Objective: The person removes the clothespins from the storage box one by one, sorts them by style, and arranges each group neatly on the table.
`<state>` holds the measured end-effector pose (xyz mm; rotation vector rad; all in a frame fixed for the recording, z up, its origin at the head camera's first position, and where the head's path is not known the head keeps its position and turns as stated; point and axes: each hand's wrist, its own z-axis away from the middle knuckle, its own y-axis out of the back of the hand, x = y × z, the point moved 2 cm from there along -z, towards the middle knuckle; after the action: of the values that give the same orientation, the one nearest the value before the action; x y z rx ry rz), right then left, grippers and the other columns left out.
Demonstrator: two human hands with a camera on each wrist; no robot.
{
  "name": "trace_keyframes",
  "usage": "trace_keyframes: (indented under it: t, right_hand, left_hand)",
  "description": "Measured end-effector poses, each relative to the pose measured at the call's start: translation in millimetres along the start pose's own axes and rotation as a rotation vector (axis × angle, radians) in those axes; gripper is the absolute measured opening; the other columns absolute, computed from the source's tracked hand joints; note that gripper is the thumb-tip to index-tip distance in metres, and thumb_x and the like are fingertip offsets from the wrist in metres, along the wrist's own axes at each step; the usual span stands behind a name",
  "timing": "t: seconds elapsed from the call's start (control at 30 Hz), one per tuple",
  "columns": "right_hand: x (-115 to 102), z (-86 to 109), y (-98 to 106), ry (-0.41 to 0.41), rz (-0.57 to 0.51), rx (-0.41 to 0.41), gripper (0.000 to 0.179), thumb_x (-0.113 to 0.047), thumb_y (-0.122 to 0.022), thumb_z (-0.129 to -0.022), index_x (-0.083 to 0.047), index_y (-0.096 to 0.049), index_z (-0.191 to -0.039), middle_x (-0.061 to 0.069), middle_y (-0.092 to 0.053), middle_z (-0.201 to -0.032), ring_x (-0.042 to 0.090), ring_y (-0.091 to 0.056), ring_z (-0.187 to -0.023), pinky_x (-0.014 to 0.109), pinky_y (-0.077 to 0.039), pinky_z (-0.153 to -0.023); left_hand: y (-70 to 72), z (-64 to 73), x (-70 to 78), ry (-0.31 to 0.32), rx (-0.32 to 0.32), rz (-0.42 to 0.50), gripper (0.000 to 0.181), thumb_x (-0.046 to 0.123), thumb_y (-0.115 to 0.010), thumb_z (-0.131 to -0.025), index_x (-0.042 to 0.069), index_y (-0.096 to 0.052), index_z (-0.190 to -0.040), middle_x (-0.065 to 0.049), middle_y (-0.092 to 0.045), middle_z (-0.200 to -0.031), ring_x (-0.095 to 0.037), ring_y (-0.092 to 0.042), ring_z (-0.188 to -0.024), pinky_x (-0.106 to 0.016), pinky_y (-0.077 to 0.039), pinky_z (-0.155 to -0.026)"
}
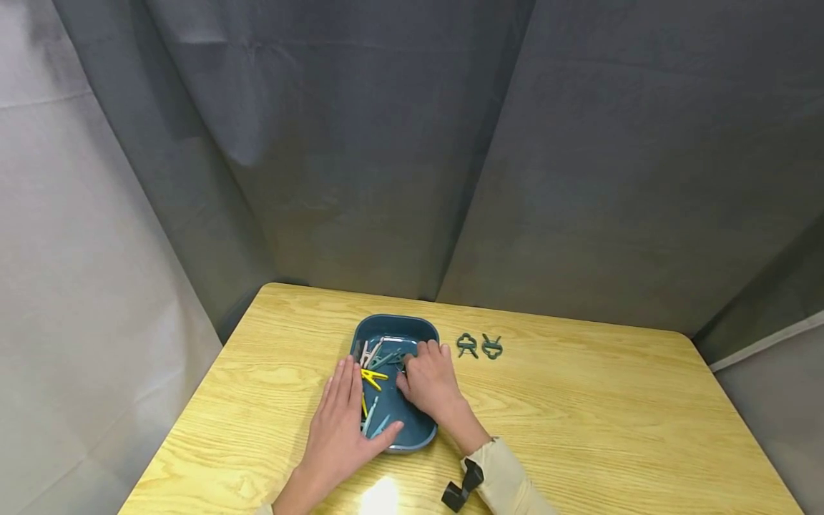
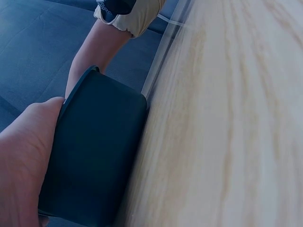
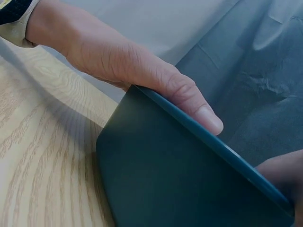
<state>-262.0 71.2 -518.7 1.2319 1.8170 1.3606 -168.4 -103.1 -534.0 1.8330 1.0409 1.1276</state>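
Note:
A dark teal plastic bin (image 1: 395,323) stands on the table, holding several clothespins. Inside lie a yellow clothespin (image 1: 373,377), a pale pink one, teal ones (image 1: 383,360) and light blue ones (image 1: 370,413). My left hand (image 1: 337,422) rests along the bin's left side, fingers straight, its thumb (image 3: 206,116) over the near rim. Over the right rim, my right hand (image 1: 430,379) reaches in with bent fingers, beside the teal clothespins. Its fingertips are mostly hidden, and I cannot tell whether they pinch one.
Two dark green cloud-shaped clips (image 1: 467,345) lie side by side on the wooden table (image 1: 611,400), right of the bin. Grey curtains (image 1: 386,157) hang behind the table's back edge and at both sides. A black strap (image 1: 472,475) circles the right sleeve.

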Motion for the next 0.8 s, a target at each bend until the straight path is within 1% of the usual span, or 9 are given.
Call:
trace_keyframes:
  t: [0.1,0.2,0.33,0.43,0.5,0.6,0.63,0.7,0.8]
  right_hand:
    - [-0.1,-0.3,-0.5,0.030,-0.021,-0.006,0.037,-0.048,-0.078,-0.090,-0.013,-0.079,-0.081,0.007,-0.064,-0.081,0.026,-0.054,-0.081,0.041,-0.035,-0.068]
    - [0.1,-1.0,-0.5,0.077,-0.040,-0.012,0.035,-0.050,-0.082,-0.087,-0.016,-0.080,-0.077,0.003,-0.066,-0.078,0.024,-0.057,-0.082,0.038,-0.035,-0.068]
    - [0.9,-2.1,2.5,0.149,-0.075,-0.040,0.028,-0.046,-0.083,-0.086,-0.019,-0.081,-0.081,-0.001,-0.066,-0.076,0.021,-0.058,-0.079,0.034,-0.032,-0.065]
    - [1.4,-2.8,4.3,0.186,-0.093,-0.081,0.019,-0.037,-0.083,-0.084,-0.019,-0.080,-0.089,-0.002,-0.064,-0.078,0.020,-0.057,-0.078,0.031,-0.030,-0.063]
    - [1.7,-2.9,4.9,0.196,-0.100,-0.101,0.018,-0.032,-0.082,-0.081,-0.018,-0.078,-0.093,-0.002,-0.063,-0.081,0.020,-0.057,-0.080,0.031,-0.032,-0.063]
    - [2.4,-3.0,5.1,0.183,-0.139,-0.123,0.026,-0.032,-0.081,-0.080,-0.017,-0.076,-0.101,-0.001,-0.064,-0.089,0.020,-0.056,-0.085,0.032,-0.037,-0.068]
    - [2.5,-2.9,5.2,0.176,-0.150,-0.127,0.030,-0.035,-0.081,-0.080,-0.016,-0.075,-0.103,0.000,-0.064,-0.092,0.021,-0.055,-0.088,0.032,-0.039,-0.070]
    - [2.6,-3.0,4.9,0.153,-0.162,-0.133,0.045,-0.046,-0.081,-0.080,-0.012,-0.073,-0.110,0.003,-0.063,-0.100,0.022,-0.052,-0.093,0.034,-0.041,-0.076]
    - [1.8,-2.5,3.6,0.128,-0.127,-0.152,0.061,-0.058,-0.079,-0.079,-0.007,-0.072,-0.113,0.007,-0.059,-0.103,0.025,-0.046,-0.096,0.036,-0.040,-0.080]
  left_hand:
    - [0.0,0.7,0.3,0.000,-0.002,-0.004,0.124,0.086,-0.055,-0.085,-0.004,-0.022,-0.164,-0.020,-0.019,-0.172,-0.035,-0.018,-0.160,-0.050,-0.025,-0.127]
    - [0.3,0.8,0.7,-0.006,-0.002,-0.008,0.124,0.086,-0.054,-0.085,-0.004,-0.022,-0.164,-0.020,-0.018,-0.172,-0.036,-0.019,-0.159,-0.049,-0.024,-0.127]
    - [1.6,0.7,1.0,-0.005,-0.011,-0.005,0.124,0.087,-0.053,-0.086,-0.003,-0.018,-0.164,-0.019,-0.014,-0.173,-0.035,-0.016,-0.160,-0.048,-0.021,-0.128]
    - [2.0,0.8,0.8,0.011,-0.037,-0.002,0.124,0.087,-0.050,-0.086,-0.001,-0.015,-0.165,-0.015,-0.008,-0.175,-0.034,-0.013,-0.161,-0.046,-0.018,-0.129]
    - [2.2,0.7,0.6,0.022,-0.053,0.000,0.124,0.088,-0.049,-0.086,0.000,-0.014,-0.166,-0.014,-0.005,-0.175,-0.032,-0.011,-0.161,-0.045,-0.017,-0.130]
    - [2.6,0.2,0.8,0.030,-0.063,-0.004,0.123,0.089,-0.047,-0.086,0.000,-0.014,-0.166,-0.013,-0.005,-0.175,-0.029,-0.007,-0.162,-0.045,-0.016,-0.130]
    - [3.0,0.0,0.9,0.031,-0.063,-0.003,0.123,0.089,-0.047,-0.086,0.000,-0.014,-0.166,-0.013,-0.006,-0.175,-0.029,-0.006,-0.162,-0.044,-0.015,-0.130]
    - [3.5,-0.2,1.2,0.030,-0.057,-0.003,0.123,0.089,-0.047,-0.086,0.000,-0.015,-0.166,-0.014,-0.007,-0.175,-0.027,-0.005,-0.162,-0.044,-0.015,-0.130]
    - [4.0,0.1,1.8,0.022,-0.041,-0.005,0.123,0.089,-0.048,-0.086,-0.001,-0.017,-0.165,-0.015,-0.009,-0.175,-0.029,-0.006,-0.162,-0.046,-0.017,-0.130]
